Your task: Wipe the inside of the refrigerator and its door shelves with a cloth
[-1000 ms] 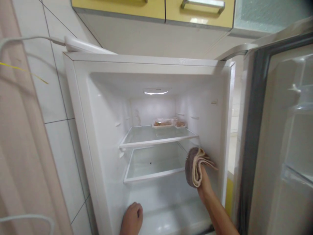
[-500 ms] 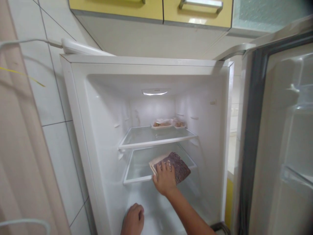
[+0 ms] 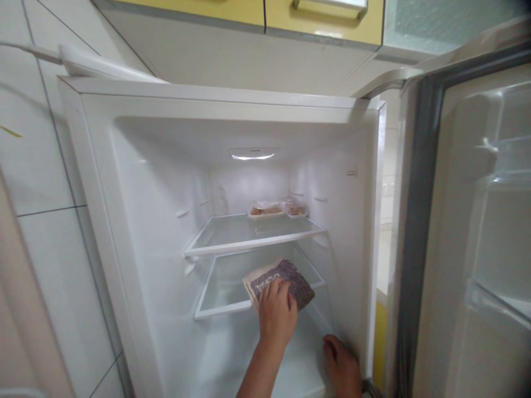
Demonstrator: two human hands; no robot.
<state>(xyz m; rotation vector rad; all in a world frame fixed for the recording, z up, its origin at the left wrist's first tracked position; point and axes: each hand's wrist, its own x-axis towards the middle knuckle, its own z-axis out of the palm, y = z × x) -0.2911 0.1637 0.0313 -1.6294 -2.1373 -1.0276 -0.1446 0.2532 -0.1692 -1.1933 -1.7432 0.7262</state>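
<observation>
Faced one white fridge (image 3: 224, 105) with one door (image 3: 452, 237) open on the right, beside a tiled wall (image 3: 50, 166) and below two yellow cupboard doors (image 3: 323, 27). Counted inside one lamp (image 3: 254, 154), an upper shelf (image 3: 244, 233), a lower shelf (image 3: 232, 279), and two food packs (image 3: 266, 209), both toward the back of the upper one. Held one folded cloth (image 3: 296, 282) at the lower shelf's front edge, left hand (image 3: 277, 315) with fingers bent closed over it. Had the right hand (image 3: 343, 367) low, near the right inner wall, fingers curled inward.

cloth (image 3: 292, 272): pale lettering (image 3: 265, 280) partly covered, unreadable | lamp cover (image 3: 244, 152): print (image 3: 255, 150) too small
</observation>
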